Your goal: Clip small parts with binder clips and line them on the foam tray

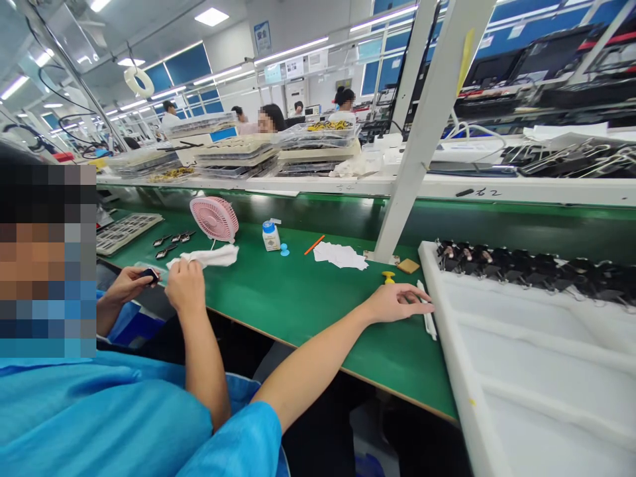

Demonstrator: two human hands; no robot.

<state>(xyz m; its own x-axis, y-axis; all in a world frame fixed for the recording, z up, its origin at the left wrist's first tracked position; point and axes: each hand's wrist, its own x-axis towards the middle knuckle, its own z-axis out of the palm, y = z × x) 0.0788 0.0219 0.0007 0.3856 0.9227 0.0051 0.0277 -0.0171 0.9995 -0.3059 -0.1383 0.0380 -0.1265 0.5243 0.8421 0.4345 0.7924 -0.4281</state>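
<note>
Item: my left hand [400, 302], palm down, fingers loosely parted, the lower one reaching furthest right. Nothing seen pinched; the underside is hidden. Right hand: out of view, state unknown.

Nearest: white strip [430, 326], lying on the green bench [298, 298] alongside the rim of the white tray [453, 339], partly behind my fingertips. Fingertip contact with strip or rim: cannot tell.

Beyond the knuckles: yellow knobbed piece [389, 277], just beside the hand; tan pad [408, 265], near the upright's foot.

Handling, in my judgement: wrist low but off the bench, so the sleeve side drags nothing; fingers lifted over the rim rather than pushed at it; any pinch on the strip light, at one end. Knuckles best kept off the yellow piece.

Further right: black clips [497, 265], crowded along the tray's far edge; likely to snag, best taken singly.

Further left: white paper [340, 256], orange stick [315, 244], blue-capped bottle [271, 237], pink fan [214, 218]. Co-worker [124, 397] at far left; elbow room there is tight.
</note>
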